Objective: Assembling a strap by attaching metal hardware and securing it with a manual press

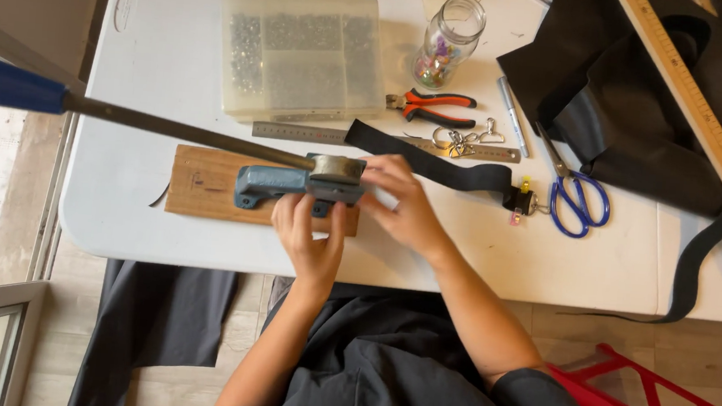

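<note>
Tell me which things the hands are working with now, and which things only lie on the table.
In use:
- left hand and right hand, both at the blue-grey press
- its long lever
- wooden board under the press
- black strap, by the right hand

Lying about:
- scissors
- pliers
- compartment box
- glass jar
- steel ruler
- wooden ruler
</note>
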